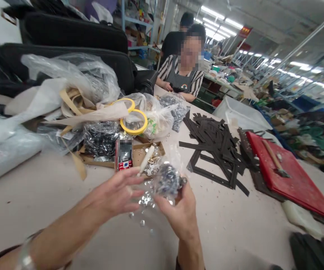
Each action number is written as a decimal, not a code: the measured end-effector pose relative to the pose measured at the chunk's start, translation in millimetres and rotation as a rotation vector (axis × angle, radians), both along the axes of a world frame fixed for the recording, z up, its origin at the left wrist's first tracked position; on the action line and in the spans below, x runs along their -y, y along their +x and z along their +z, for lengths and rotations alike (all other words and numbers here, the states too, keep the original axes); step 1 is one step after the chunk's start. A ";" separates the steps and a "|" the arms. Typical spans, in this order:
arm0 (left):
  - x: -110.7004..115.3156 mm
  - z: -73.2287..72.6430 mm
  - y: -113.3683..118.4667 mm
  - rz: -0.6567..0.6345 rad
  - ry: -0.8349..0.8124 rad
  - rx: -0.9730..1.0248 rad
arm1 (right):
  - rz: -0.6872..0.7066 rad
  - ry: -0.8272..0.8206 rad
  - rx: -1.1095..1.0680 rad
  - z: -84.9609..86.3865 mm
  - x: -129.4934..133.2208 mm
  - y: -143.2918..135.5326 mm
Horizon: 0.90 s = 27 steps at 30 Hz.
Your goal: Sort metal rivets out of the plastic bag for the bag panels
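My right hand (180, 208) is closed around a clear plastic bag (166, 178) filled with small dark pieces, held above the table. To its left, my left hand (119, 193) is open, fingers spread, and holds nothing. Small shiny metal discs (147, 198) lie scattered on the table between and beneath the hands. Just beyond them stands a shallow cardboard tray (101, 162) with more metal bits and a whitish stick (146, 160) in it. A red keypad phone (124, 155) leans at the tray, near my left fingertips.
Yellow tape rolls (134, 131) and plastic bags (74, 75) heap up at the left. Dark strips (215, 138) are piled right of centre. A hammer (275, 159) lies on a red board (293, 183) at the right. Across the table sits a person in a striped top (198, 80).
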State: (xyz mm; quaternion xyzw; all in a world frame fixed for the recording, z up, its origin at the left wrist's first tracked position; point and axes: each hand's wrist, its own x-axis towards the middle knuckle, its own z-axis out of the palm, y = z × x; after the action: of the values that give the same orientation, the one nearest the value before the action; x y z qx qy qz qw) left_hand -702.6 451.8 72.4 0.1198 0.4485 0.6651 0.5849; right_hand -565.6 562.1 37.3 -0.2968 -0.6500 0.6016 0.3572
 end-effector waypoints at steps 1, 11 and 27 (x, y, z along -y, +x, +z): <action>4.9 5.5 -6.8 -0.015 -0.017 0.019 | 0.025 0.174 0.087 6.0 3.5 0.4; -37.7 2.4 -4.6 0.144 -0.058 0.401 | 0.051 -0.014 -0.135 19.4 3.5 18.6; -63.9 -38.4 -1.1 0.033 -0.030 0.369 | -0.130 -0.166 -0.002 0.3 -20.8 25.4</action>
State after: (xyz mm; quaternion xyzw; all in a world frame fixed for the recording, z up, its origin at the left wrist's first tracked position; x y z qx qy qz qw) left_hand -703.7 515.7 34.1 -0.0204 0.3452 0.6784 0.6482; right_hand -540.2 582.9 37.6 -0.3664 -0.5769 0.6292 0.3701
